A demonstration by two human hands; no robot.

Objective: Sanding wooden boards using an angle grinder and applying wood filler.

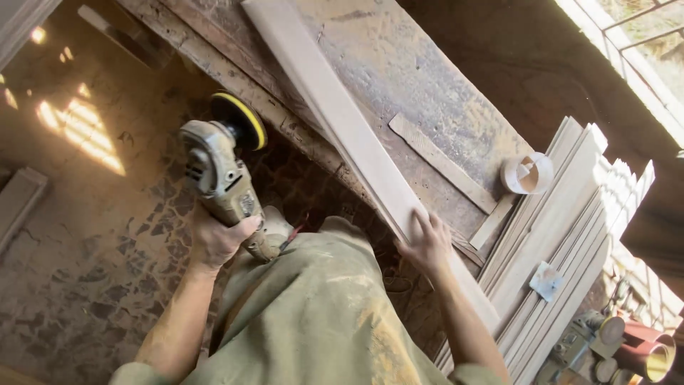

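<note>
We note the left hand (217,239) gripping a dusty grey angle grinder (221,167) clear of the bench; the right hand (426,246) rests flat, fingers spread, on a long pale wooden plank (342,121) lying on the worn workbench (442,93).

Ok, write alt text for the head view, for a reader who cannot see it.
Seen from above, a person's left hand grips an angle grinder with a yellow-rimmed disc, held off the workbench, while the right hand rests flat on a long pale board lying along it. More boards are stacked at right.
</note>
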